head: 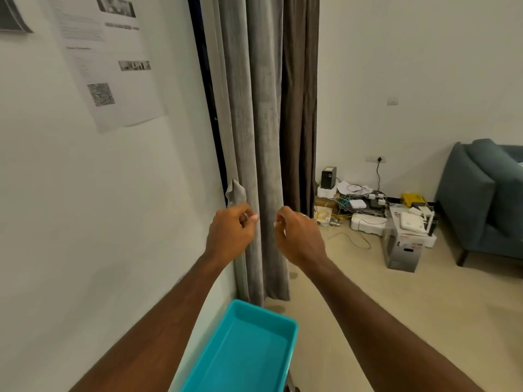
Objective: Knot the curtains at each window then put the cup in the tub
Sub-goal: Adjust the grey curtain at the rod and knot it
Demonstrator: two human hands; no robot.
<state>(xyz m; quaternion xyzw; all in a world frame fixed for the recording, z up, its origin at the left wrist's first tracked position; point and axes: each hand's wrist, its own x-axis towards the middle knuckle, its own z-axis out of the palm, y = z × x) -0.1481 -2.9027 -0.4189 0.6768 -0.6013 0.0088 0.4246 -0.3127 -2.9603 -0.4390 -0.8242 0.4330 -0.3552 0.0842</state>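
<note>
At the edge of a dark window opening, a long grey fabric curtain (263, 137) hangs in straight vertical folds down to the beige tiled floor (353, 292), with a darker brown curtain (300, 108) hanging just beside it on the right. Both bare arms are stretched forward toward the grey curtain. The left hand (230, 232) is held against the curtain's left edge, its fingers curled in and its thumb and fingertips pinched close; a small folded flap of the grey fabric stands just above it, but whether cloth is actually gripped cannot be told. The right hand (300, 236) is raised on the curtain's right side, fingers loosely curled with thumb and forefinger nearly meeting; it appears to be holding nothing, and the two hands are kept apart with a fold of curtain between them. No knot is seen in the grey curtain. Below the arms, a turquoise rectangular plastic tub (246, 349) lies with nothing visible inside it. On the white wall at left, a printed paper sheet with a square code (110, 66) is fixed. Farther right, a clutter of white boxes, cables and small devices (379, 213) is spread on the floor against the far wall, near a blue-grey upholstered sofa (481, 199).
</note>
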